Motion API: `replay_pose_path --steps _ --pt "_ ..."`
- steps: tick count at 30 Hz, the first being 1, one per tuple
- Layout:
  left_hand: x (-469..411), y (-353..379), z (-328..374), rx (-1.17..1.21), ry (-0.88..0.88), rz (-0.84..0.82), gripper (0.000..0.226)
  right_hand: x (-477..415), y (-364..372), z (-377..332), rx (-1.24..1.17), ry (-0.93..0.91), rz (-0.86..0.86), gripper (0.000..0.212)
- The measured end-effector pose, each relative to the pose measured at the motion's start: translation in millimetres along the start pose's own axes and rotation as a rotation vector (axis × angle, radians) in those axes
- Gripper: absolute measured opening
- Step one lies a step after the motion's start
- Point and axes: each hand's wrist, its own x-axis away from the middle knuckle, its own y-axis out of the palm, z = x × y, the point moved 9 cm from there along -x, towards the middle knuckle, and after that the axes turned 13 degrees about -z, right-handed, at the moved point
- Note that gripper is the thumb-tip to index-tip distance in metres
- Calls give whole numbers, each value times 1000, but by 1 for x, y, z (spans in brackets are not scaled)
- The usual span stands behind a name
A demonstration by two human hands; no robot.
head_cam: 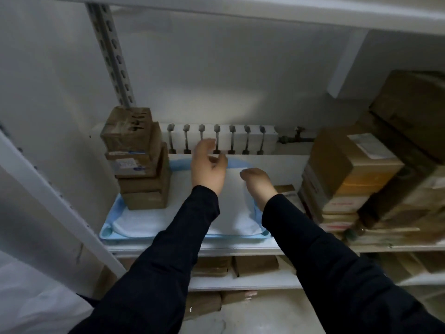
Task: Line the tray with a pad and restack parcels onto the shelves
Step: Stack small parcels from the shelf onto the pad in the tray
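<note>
Dark sleeves lowest in frame. Left hand raised above pad, fingers loosely open, empty. Right hand on pad, fingers tucked under, pinch or press unclear. Pad in blue tray, centre frame: soft, light, wrinkle-prone, probably best taken by corners. Parcel stack on tray's left end.

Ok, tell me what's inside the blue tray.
A white pad lines the tray, with a stack of brown parcels standing at its left side. Dark sleeves cover the pad's middle; whatever lies under them is hidden.
</note>
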Motion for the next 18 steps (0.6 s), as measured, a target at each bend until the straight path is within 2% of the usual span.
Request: replay_pose_path --steps 3,5,7,9,12,18 --pt "7 66 -37 54 -310 -287 4 6 -28 23 -29 11 41 38" --pt "23 111 -60 95 -495 -447 16 9 -49 39 -78 18 49 45" --pt "40 140 -77 164 -626 -517 10 11 -64 52 -86 53 44 53" --pt "52 159 -89 259 -698 -498 8 11 -75 68 -99 109 18 60" --pt "60 176 -98 414 -782 -427 19 17 -82 79 -115 162 -24 54" --pt "61 189 -99 353 -882 -398 14 21 -85 80 -84 177 -84 49"
